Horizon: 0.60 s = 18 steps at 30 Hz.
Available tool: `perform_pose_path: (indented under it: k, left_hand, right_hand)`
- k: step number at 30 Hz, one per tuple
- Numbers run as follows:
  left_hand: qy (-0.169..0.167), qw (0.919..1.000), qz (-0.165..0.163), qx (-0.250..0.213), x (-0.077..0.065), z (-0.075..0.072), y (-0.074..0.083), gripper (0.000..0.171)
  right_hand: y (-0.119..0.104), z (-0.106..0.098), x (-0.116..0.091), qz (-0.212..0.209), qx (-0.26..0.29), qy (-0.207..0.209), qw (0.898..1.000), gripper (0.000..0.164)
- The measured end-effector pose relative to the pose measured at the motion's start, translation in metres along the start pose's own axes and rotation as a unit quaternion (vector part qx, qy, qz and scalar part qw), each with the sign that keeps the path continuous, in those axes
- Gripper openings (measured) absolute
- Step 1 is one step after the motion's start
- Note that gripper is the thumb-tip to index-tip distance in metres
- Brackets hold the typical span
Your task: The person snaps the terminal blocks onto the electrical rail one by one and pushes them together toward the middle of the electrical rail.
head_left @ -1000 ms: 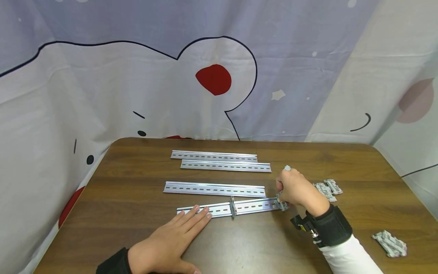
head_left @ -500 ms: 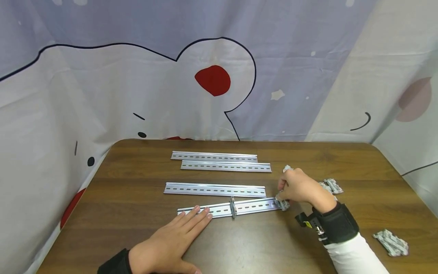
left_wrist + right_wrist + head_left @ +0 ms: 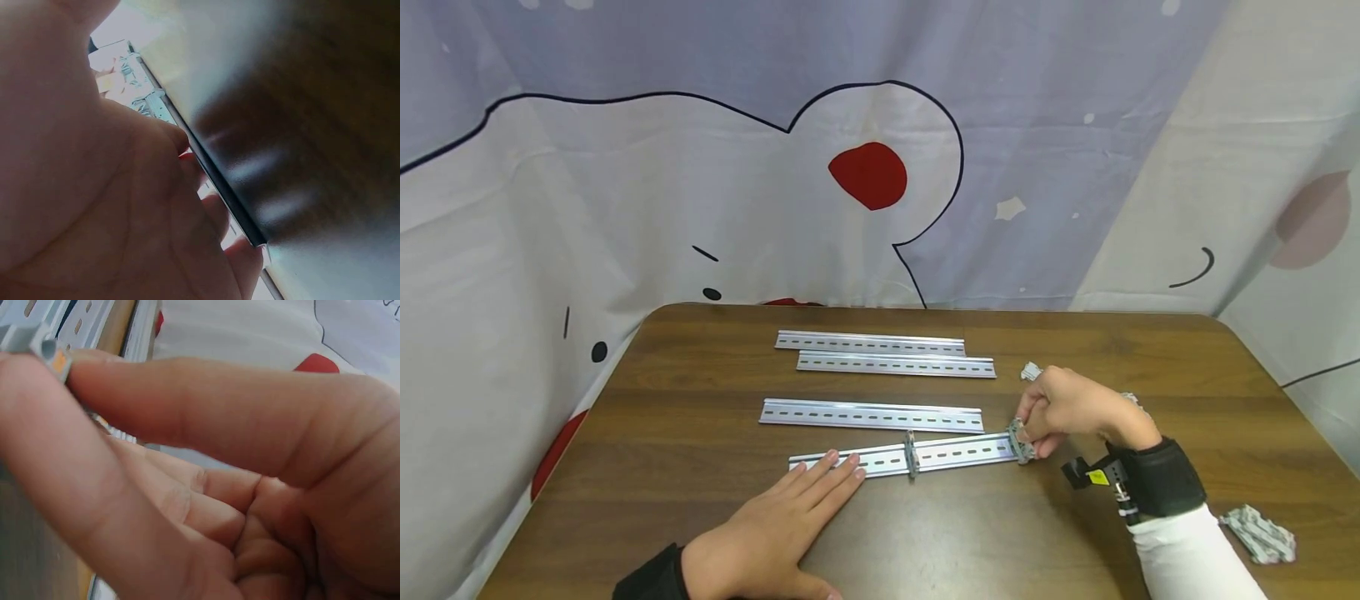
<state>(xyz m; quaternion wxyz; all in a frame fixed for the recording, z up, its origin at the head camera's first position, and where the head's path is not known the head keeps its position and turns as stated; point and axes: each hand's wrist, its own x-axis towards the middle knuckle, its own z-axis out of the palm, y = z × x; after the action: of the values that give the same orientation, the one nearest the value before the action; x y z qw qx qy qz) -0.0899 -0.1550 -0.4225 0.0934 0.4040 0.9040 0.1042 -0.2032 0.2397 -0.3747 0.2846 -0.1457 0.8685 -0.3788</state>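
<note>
A slotted metal DIN rail (image 3: pixel 962 452) lies nearest the person, angled slightly up to the right. My left hand (image 3: pixel 782 525) rests on its left end with straight fingers; in the left wrist view the fingertips lie along the rail's edge (image 3: pixel 219 181). At the right end, my right hand (image 3: pixel 1067 408) pinches a grey terminal block (image 3: pixel 1019 446) that sits across the rail. The right wrist view shows thumb and index finger at that block (image 3: pixel 31 340), which has an orange spot; the fingers hide part of it. Another grey terminal block (image 3: pixel 912 455) stands across the rail's middle.
Behind lie three more rails: one close by (image 3: pixel 871 414) and two farther back, a front one (image 3: pixel 895 364) and a rear one (image 3: pixel 868 342). Loose terminal blocks lie beyond the right hand (image 3: pixel 1031 372) and in a cluster (image 3: pixel 1258 534) by the right sleeve. A printed curtain (image 3: pixel 700 192) hangs behind the table.
My right hand and wrist have shifted to the right and turned, and the block at the rail's end shows more edge-on. The left hand has stayed in place.
</note>
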Motion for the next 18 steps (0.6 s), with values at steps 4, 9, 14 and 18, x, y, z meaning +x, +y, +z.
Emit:
perform_pose_path:
  k: [4,9,14,18]
  left_hand:
    - [-0.011,0.9999,-0.009,-0.005,0.000,0.000,0.000,0.114]
    - [-0.027,0.9994,-0.022,-0.009,0.000,-0.002,0.002,0.114]
    - [-0.030,0.9992,-0.025,-0.004,0.001,-0.003,0.002,0.114]
    - [-0.034,0.9990,-0.028,-0.005,0.001,-0.003,0.002,0.114]
  right_hand:
    - [-0.002,0.006,0.004,-0.008,0.027,-0.016,0.999,0.006]
    - [-0.008,0.014,0.009,-0.018,0.043,-0.024,0.999,0.004]
    - [-0.011,0.020,0.012,-0.033,0.067,-0.029,0.997,0.008]
    - [-0.014,0.025,0.014,-0.043,0.080,-0.029,0.995,0.012]
